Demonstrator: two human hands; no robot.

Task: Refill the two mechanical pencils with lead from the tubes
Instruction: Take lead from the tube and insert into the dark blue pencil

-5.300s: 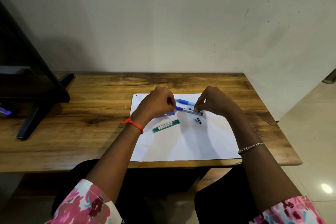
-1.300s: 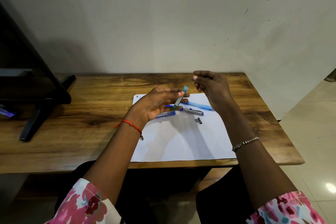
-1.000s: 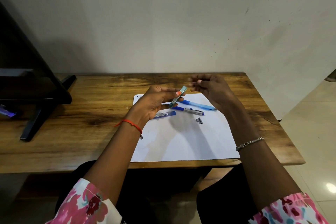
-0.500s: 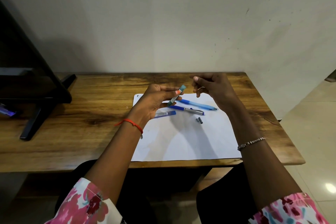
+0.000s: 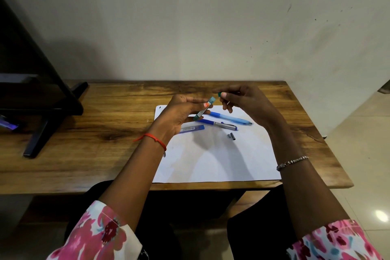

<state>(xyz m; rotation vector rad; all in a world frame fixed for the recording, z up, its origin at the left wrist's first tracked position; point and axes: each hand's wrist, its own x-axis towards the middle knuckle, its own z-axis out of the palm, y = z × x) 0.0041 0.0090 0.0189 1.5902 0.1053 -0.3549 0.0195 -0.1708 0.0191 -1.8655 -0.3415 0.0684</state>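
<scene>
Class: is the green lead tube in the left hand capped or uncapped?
Uncapped: the right hand pinches the green cap, held apart from the green lead tube.

We have a single view, from a wide-angle camera worn on the person's head. We look forward and down, along both forearms, at the table (image 5: 84, 164) and the wall (image 5: 190, 17) behind it. We sit close: the left hand (image 5: 179, 112) and right hand (image 5: 244, 99) meet near the middle of the frame. The left sleeve (image 5: 95, 236) and right sleeve (image 5: 333, 243) fill the bottom corners. The table spans most of the width. Tiled floor (image 5: 363, 154) shows at the right, and a dark stand (image 5: 42, 95) is cut by the left edge.
</scene>
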